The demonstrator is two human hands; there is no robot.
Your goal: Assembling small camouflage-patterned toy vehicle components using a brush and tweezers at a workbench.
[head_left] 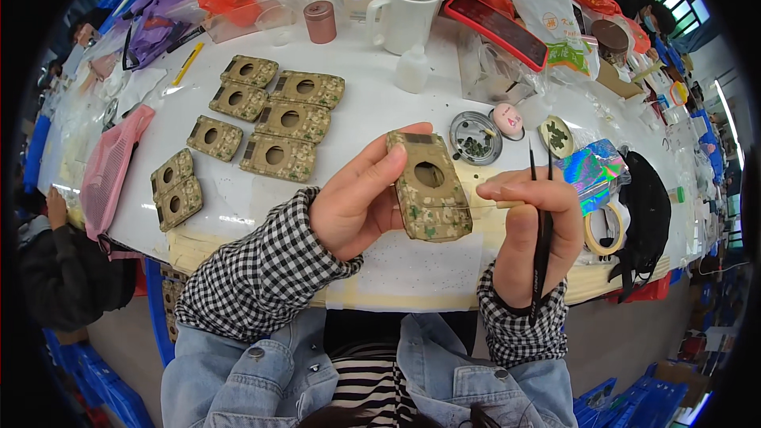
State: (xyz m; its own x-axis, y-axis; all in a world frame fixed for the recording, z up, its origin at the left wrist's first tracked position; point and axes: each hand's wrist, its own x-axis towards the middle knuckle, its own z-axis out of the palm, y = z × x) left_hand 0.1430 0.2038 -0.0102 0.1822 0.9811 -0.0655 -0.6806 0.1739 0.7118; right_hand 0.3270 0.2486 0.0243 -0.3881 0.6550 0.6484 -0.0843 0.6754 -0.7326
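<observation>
My left hand (353, 204) grips a camouflage-painted model tank hull (438, 210) by its left side, with its round turret opening facing up. From the right, my right hand (547, 202) pinches a thin pale stick (504, 204) between thumb and fingers. Its fine tip reaches the hull's upper face near the right edge. Black tweezers (540, 269) are also tucked in that hand, points upward. Beyond the hull stands a round clear dish (459, 125) of tiny dark green parts. Similar green bits lie in a small oval dish (566, 126) to its right.
Several more camouflage hulls (295, 120) lie to the left. Behind are a white mug (380, 24), a small white bottle (411, 75) and a red-cased phone (507, 36). Masking tape (591, 239) and a black bag (646, 202) sit right; a pink mesh pouch (119, 166) lies left.
</observation>
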